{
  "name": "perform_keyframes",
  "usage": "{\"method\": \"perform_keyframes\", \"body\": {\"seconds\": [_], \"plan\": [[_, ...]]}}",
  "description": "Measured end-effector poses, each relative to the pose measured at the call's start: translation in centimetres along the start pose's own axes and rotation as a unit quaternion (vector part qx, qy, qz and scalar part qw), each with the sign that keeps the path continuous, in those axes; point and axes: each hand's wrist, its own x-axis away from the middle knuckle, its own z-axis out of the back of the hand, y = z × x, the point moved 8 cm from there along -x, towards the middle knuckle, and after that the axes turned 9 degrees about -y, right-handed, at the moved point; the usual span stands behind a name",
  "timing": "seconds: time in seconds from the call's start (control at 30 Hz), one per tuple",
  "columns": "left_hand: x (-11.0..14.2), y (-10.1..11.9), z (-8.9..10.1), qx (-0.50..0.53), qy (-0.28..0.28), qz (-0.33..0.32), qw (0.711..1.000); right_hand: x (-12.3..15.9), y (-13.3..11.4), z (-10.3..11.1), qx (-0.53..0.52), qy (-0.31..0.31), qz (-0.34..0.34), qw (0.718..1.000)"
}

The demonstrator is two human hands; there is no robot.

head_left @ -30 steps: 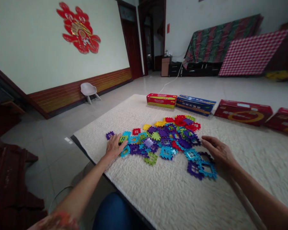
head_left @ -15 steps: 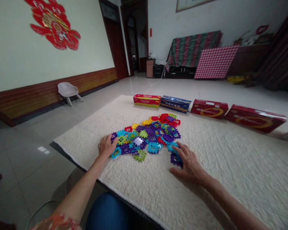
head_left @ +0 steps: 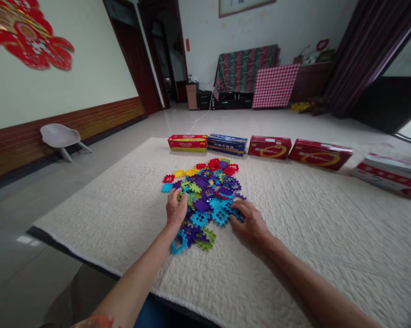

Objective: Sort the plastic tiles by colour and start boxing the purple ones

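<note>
A heap of plastic interlocking building pieces (head_left: 202,205) in purple, light blue, green, red and yellow lies on the cream quilted cover (head_left: 123,191). My left hand (head_left: 176,208) rests at the heap's left side, fingers bent and apart, its fingertips against green and purple pieces. On the opposite side my right hand (head_left: 252,223) touches light blue pieces, with thumb and fingers apart. A light blue window-like piece (head_left: 220,216) lies beside its fingertips. Nearer to me, a light blue frame piece (head_left: 179,242) and a green piece (head_left: 206,239) lie at the front of the heap.
Along the far side of the cover stand a red and yellow box (head_left: 187,144), a blue box (head_left: 227,145), two dark red boxes (head_left: 269,147) (head_left: 320,155) and a white and red box (head_left: 392,175). A pale chair (head_left: 62,136) stands on the floor at left.
Both hands have moved inward, drawing the side pieces closer together into a more compact heap. The view has turned to the right, showing more of the white and red box.
</note>
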Motion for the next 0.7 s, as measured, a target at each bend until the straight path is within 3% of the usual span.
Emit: {"method": "perform_keyframes", "body": {"seconds": [0.13, 0.23, 0.33, 0.43, 0.5, 0.57, 0.63, 0.7], "plan": [[0.3, 2.8, -2.9, 0.042, -0.044, -0.007, 0.998, 0.7, 1.2, 1.0, 0.012, -0.005, -0.036, 0.999], [0.6, 5.6, -4.3, 0.091, -0.132, -0.078, 0.984, 1.4, 2.2, 2.3, 0.032, 0.031, -0.076, 0.996], [0.6, 6.6, -3.6, 0.135, -0.194, -0.137, 0.962, 1.8, 0.4, 3.2, 0.055, 0.072, -0.041, 0.995], [-0.7, 3.5, -0.2, 0.14, -0.14, -0.1, 0.975, 1.6, -4.8, 1.8, 0.048, 0.033, 0.06, 0.996], [-2.1, -0.1, 2.2, 0.117, -0.1, -0.044, 0.987, 1.4, -9.2, -0.9, 0.019, -0.064, 0.143, 0.987], [-3.8, -3.3, 4.3, 0.087, -0.062, -0.003, 0.994, 1.6, -13.1, -4.3, 0.021, -0.175, 0.215, 0.961], [-5.9, -5.9, 5.6, 0.043, -0.047, 0.037, 0.997, 1.6, -15.6, -7.0, 0.052, -0.223, 0.259, 0.938], [-8.3, -7.1, 6.2, -0.018, -0.038, 0.052, 0.998, 0.9, -16.3, -9.1, 0.087, -0.242, 0.266, 0.929]]}}
